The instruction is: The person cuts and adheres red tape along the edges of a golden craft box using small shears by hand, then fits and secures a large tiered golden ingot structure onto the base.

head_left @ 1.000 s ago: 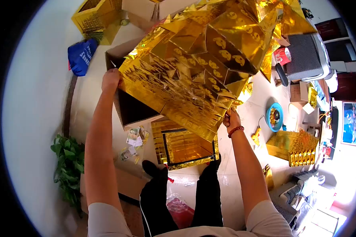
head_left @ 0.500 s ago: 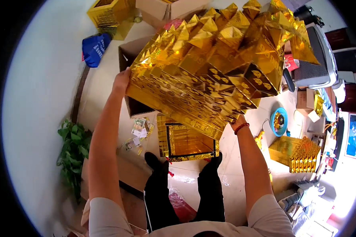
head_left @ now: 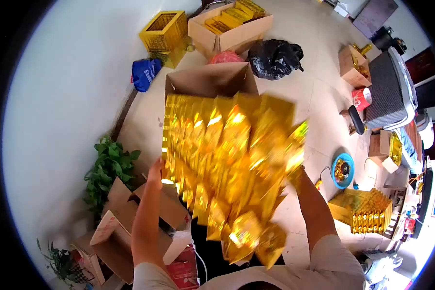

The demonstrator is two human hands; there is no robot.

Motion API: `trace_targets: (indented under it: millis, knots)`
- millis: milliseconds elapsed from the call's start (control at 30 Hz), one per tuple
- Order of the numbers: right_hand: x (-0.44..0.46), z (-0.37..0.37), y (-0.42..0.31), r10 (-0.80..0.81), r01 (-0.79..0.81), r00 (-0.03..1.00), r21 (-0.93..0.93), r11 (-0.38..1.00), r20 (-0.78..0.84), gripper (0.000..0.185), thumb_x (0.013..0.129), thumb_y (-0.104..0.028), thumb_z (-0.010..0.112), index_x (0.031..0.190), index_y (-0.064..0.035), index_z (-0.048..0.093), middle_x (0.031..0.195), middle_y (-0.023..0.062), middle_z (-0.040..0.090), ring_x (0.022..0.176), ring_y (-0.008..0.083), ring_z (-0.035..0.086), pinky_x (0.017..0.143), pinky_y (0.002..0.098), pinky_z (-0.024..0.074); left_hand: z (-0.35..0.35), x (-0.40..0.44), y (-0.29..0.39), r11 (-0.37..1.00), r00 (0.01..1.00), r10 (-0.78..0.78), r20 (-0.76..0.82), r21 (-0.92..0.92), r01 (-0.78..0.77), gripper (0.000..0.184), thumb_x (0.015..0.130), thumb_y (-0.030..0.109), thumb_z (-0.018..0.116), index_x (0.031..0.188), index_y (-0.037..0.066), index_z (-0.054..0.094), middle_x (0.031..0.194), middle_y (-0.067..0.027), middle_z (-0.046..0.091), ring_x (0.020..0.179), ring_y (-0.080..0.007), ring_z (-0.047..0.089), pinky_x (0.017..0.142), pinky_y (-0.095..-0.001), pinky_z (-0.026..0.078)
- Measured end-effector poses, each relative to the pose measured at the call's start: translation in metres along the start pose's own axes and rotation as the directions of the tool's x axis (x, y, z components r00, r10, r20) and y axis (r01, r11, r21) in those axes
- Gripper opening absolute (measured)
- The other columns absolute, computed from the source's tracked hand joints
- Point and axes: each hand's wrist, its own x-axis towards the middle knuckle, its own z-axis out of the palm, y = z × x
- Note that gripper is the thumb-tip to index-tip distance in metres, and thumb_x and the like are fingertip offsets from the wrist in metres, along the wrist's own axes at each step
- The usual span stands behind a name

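Note:
A large gold foil paper structure point(head_left: 222, 159) with rows of pointed folds is held up in front of my body, blurred by motion. My left hand point(head_left: 155, 173) grips its left edge. At its right side is my right hand point(head_left: 297, 175), with the fingers mostly hidden behind the foil. The points now hang towards me, over my legs. Just beyond the structure stands an open cardboard box point(head_left: 212, 79), its lower part covered by the foil.
Farther off are a gold lattice box point(head_left: 163, 31), a carton of gold pieces point(head_left: 227, 41) and a black plastic bag point(head_left: 275, 58). To the right lie a blue basin point(head_left: 342, 170) and another gold foil piece point(head_left: 362, 210). Cardboard boxes point(head_left: 113, 244) and a plant point(head_left: 110, 166) are at left.
The gold structure has turned and tipped towards me, its points swinging from the far side to the near side. It now hides the black-edged gold box. My view has shifted.

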Motion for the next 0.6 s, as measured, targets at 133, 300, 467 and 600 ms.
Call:
trace_targets:
  millis: [133,300,467,600]
  knots:
    - [-0.039,0.004,0.008,-0.045,0.052,0.998,-0.161,0.986,0.044,0.019,0.084,-0.017,0.065,0.099,-0.0143,0.052,0.064,-0.0065,0.034,0.048,0.0057,0.027,0.043,0.0228,0.0243,-0.083,-0.005,-0.079,0.976,0.987,-0.129,0.094,-0.162,0.143,0.035,0.097,0.023,0.035,0.126,0.007,0.046,0.079,-0.0026,0.055,0.056,-0.0159,0.048,0.055,-0.0334,0.045]
    - [-0.072,0.011,0.042,-0.058,0.045,0.997,-0.221,0.974,-0.053,0.028,0.083,-0.022,0.067,0.107,-0.0145,0.055,0.063,-0.0071,0.034,0.048,0.0061,0.027,0.044,0.0233,0.0251,-0.034,-0.071,-0.058,0.965,0.936,-0.257,-0.241,-0.123,0.233,0.034,0.097,0.019,0.033,0.126,0.010,0.047,0.081,-0.0042,0.051,0.066,-0.0173,0.050,0.063,-0.0350,0.047]
    - [-0.098,0.006,0.090,-0.017,-0.004,0.996,-0.228,0.974,-0.089,0.050,0.084,-0.022,0.066,0.129,-0.0148,0.047,0.071,-0.0059,0.043,0.049,0.0061,0.029,0.046,0.0231,0.0267,-0.047,-0.097,-0.070,0.956,0.921,-0.288,-0.262,-0.130,0.262,0.028,0.096,0.019,0.038,0.119,0.010,0.052,0.073,0.0001,0.048,0.057,-0.0119,0.042,0.061,-0.0319,0.042]
    - [-0.105,-0.003,0.122,-0.040,-0.020,0.986,-0.359,0.933,-0.160,0.061,0.084,-0.027,0.066,0.137,-0.0129,0.039,0.104,0.0039,0.061,0.051,0.0083,0.037,0.048,0.0273,0.0348,-0.061,-0.117,-0.084,0.960,0.924,-0.280,-0.259,-0.084,0.267,0.028,0.096,0.020,0.038,0.119,0.010,0.052,0.074,0.0000,0.048,0.058,-0.0119,0.042,0.062,-0.0318,0.042]
